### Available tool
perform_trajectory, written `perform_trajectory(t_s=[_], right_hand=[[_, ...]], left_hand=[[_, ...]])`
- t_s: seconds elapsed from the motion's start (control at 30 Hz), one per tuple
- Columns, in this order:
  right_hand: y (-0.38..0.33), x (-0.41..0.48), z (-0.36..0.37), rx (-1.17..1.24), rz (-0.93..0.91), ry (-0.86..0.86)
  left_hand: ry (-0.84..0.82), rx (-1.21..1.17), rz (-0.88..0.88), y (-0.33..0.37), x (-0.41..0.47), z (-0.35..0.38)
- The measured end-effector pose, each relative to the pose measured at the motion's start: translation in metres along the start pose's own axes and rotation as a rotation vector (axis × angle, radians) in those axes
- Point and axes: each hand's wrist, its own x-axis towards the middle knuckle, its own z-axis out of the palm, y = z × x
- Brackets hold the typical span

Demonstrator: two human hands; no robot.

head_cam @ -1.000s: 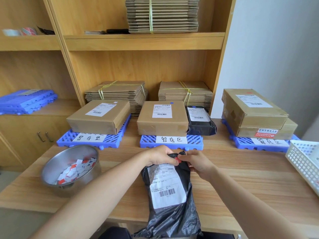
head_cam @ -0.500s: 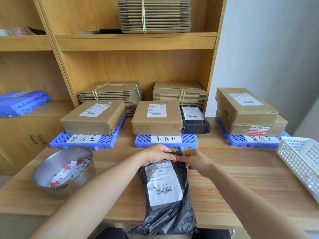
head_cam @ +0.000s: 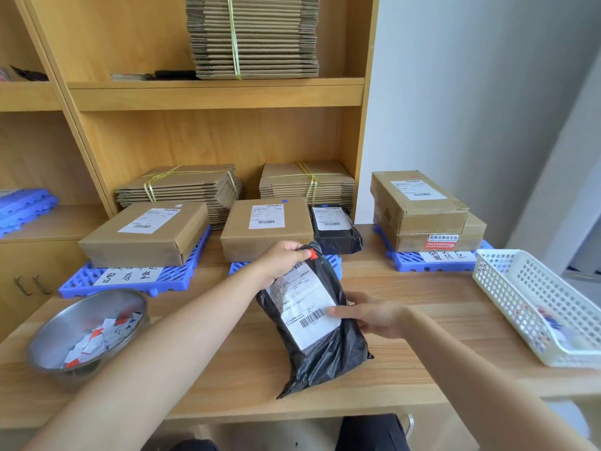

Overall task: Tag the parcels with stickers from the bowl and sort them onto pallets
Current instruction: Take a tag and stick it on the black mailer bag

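Half a second ago both hands met at the far end of the black poly-mailer parcel point(head_cam: 312, 323), over the red sticker point(head_cam: 313, 254). Since then the right hand point(head_cam: 370, 315) has slid down to the bag's edge at 3 o'clock, and the bag has tipped up off the wooden table point(head_cam: 422, 297), its far end pointing to 12 o'clock. The left hand point(head_cam: 283, 258) grips that far end with fingers curled over the edge beside the sticker. The right hand pinches the side, its thumb flat on the corner of the white shipping label point(head_cam: 302, 307) and its fingers wrapped behind. Two grips suit a limp bag, which would likely sag and fold from one. With the sticker already on the parcel, tagging looks finished and the carry is probably starting. The likeliest target is the middle blue pallet point(head_cam: 336, 265) at 12 o'clock, where a cardboard box point(head_cam: 263, 229) and a smaller black mailer point(head_cam: 335, 229) sit side by side, though that is a guess. The steel bowl point(head_cam: 48, 336) of loose stickers point(head_cam: 97, 340) stands at 8 o'clock, within the left hand's reach. The white mesh basket point(head_cam: 520, 288) stands at 3 o'clock.
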Motion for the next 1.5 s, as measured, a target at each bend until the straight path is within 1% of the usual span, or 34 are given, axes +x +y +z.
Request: perform_trajectory(t_s=[0.07,0.13,0.3,0.37,0.47,0.57,0.63,0.9,1.13,1.33,1.5], right_hand=[[-0.001,-0.013,-0.009,-0.020,-0.026,0.041],[-0.002,-0.025,-0.020,0.019,-0.070,0.132],[-0.008,-0.058,-0.065,0.102,-0.164,0.485],[-0.017,-0.072,-0.091,0.110,-0.215,0.597],[-0.036,-0.096,-0.134,0.083,-0.293,0.718],[-0.053,-0.111,-0.177,0.103,-0.371,0.774],[-0.062,-0.114,-0.205,0.113,-0.383,0.842],[-0.077,-0.100,-0.301,0.113,-0.304,1.063],[-0.051,-0.077,-0.376,0.051,-0.201,1.255],[-0.025,-0.049,-0.417,0.091,-0.128,1.262],[-0.021,-0.033,-0.424,-0.002,-0.074,1.270]], left_hand=[[0.039,0.007,0.024,0.014,0.001,0.009],[0.075,0.024,0.062,0.026,0.002,0.022],[0.224,0.181,0.204,0.057,0.004,0.051],[0.272,0.197,0.249,0.067,0.009,0.062],[0.278,0.260,0.306,0.087,0.021,0.079],[0.257,0.389,0.383,0.110,0.038,0.095],[0.243,0.479,0.432,0.125,0.051,0.106],[0.174,0.817,0.540,0.159,0.101,0.149],[0.108,0.960,0.590,0.162,0.141,0.183],[0.066,1.059,0.592,0.161,0.170,0.207],[0.113,1.103,0.617,0.156,0.183,0.213]])
